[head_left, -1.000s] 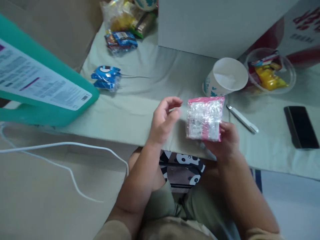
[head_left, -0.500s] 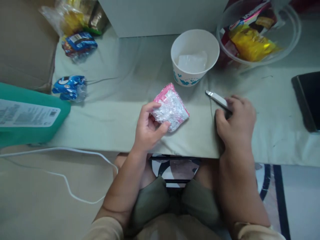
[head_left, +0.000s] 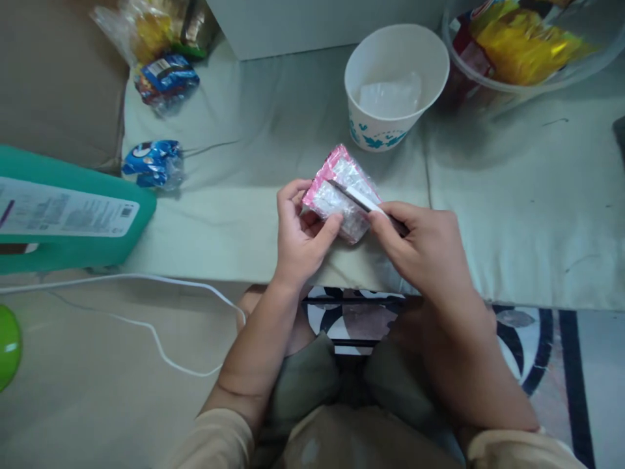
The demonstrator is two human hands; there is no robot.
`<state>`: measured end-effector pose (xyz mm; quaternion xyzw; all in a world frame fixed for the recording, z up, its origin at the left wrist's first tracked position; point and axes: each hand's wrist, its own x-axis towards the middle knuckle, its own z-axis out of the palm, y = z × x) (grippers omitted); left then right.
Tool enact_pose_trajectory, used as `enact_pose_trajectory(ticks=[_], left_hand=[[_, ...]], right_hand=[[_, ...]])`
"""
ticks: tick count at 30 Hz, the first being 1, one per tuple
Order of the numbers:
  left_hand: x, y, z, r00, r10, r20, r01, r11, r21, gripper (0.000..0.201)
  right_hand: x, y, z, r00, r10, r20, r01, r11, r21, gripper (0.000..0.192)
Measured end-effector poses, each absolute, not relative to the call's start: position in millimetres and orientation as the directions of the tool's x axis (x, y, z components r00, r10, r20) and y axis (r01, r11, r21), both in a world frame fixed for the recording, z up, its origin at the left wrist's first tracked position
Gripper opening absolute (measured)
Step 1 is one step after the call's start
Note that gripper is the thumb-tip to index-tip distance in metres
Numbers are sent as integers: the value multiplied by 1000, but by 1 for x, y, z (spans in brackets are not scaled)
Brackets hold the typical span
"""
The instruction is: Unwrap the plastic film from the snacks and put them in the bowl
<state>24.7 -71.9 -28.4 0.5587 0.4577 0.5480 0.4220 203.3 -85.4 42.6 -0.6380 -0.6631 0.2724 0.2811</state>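
My left hand [head_left: 305, 238] pinches a pink-edged packet of crinkly clear plastic [head_left: 349, 228] by its left side, thumb on top and fingers partly hidden behind it. Its contents cannot be made out. In my right hand [head_left: 430, 251] is a slim black-and-white box cutter [head_left: 361, 198], held between thumb and fingers. The cutter's tip lies over the packet's pink upper-left edge; whether it pierces the plastic I cannot tell. Just behind the packet stands a white paper cup [head_left: 381, 130] with teal leaf prints and a translucent white piece inside.
At the back right, a clear plastic tub [head_left: 517, 94] holds yellow and red wrappers. Blue wrapped packets [head_left: 153, 163] and other bagged snacks [head_left: 168, 81] lie to the left, near a green jug [head_left: 97, 238]. A white box [head_left: 312, 26] borders the cloth-covered table [head_left: 219, 228] at the back.
My right hand has picked up the box cutter from the table and moved left, bringing its tip onto the packet. The packet has turned slightly in my left hand. The view has shifted right.
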Motion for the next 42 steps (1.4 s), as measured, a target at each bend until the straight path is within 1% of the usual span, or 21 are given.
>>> enact_pose_trajectory(ticks=[6, 9, 11, 13, 14, 16, 18, 20, 22, 23, 24, 25, 26, 27, 29, 30, 32, 34, 36, 39, 42], left_hand=[[20, -68, -26, -42, 988, 146, -18, -146, 989, 59], [19, -63, -28, -85, 991, 103, -55, -108, 993, 63], [20, -61, -29, -116, 991, 65, -51, -71, 996, 61], [21, -60, -29, -157, 987, 41, 3, -41, 999, 53], [21, -61, -27, -179, 983, 47, 64, -36, 997, 48], [20, -64, -23, -220, 970, 106, 253, -48, 966, 42], [18, -68, -17, -231, 953, 196, 458, -71, 886, 43], [17, -69, -10, -185, 953, 240, 583, -90, 807, 51], [19, -68, -4, -101, 971, 217, 634, -105, 766, 57], [22, -67, -1, -66, 978, 197, 642, -109, 759, 54], [25, -65, 2, -44, 984, 173, 635, -106, 765, 46], [30, -64, 4, -36, 988, 147, 612, -95, 785, 33], [36, -64, 6, -38, 992, 117, 569, -75, 819, 20], [41, -64, 8, -46, 996, 77, 504, -43, 863, 12], [52, -65, 10, -65, 997, -37, 327, 56, 944, 11], [56, -66, 11, -75, 993, -94, 238, 110, 965, 11], [61, -67, 12, -117, 978, -176, 102, 188, 977, 10], [60, -68, 12, -162, 964, -210, 41, 219, 975, 11], [56, -68, 13, -188, 958, -219, 23, 227, 974, 15], [46, -68, 13, -200, 954, -223, 20, 232, 973, 17], [33, -69, 15, -231, 946, -227, 1, 234, 972, 21]], right_hand=[[232, -86, 50, -59, 981, -183, 790, -66, -609, 35], [249, -87, 51, -89, 952, -292, 805, -104, -584, 35], [260, -88, 51, -72, 943, -326, 811, -135, -569, 33], [269, -88, 51, -6, 950, -313, 811, -178, -556, 30], [274, -87, 50, 50, 957, -287, 804, -210, -557, 29], [282, -85, 45, 181, 961, -211, 780, -271, -565, 28], [288, -81, 38, 269, 955, -127, 769, -292, -569, 28], [292, -76, 30, 309, 949, -60, 779, -289, -556, 29], [295, -74, 24, 363, 932, -23, 785, -319, -531, 34], [295, -73, 22, 391, 920, -4, 783, -335, -524, 38], [295, -73, 22, 395, 919, 19, 782, -325, -532, 43], [294, -74, 22, 348, 937, 46, 784, -264, -562, 47], [293, -75, 23, 244, 967, 77, 781, -149, -606, 49], [291, -77, 24, 95, 989, 113, 757, 2, -653, 52], [286, -79, 27, -227, 957, 178, 633, 284, -720, 57], [283, -80, 27, -338, 921, 192, 571, 363, -737, 59], [279, -80, 28, -435, 884, 171, 521, 402, -753, 54], [277, -78, 28, -438, 891, 121, 533, 366, -763, 41], [278, -77, 30, -418, 903, 94, 542, 331, -773, 32], [283, -77, 34, -344, 933, 106, 543, 290, -788, 26], [293, -79, 37, -202, 968, 150, 551, 239, -799, 24]])
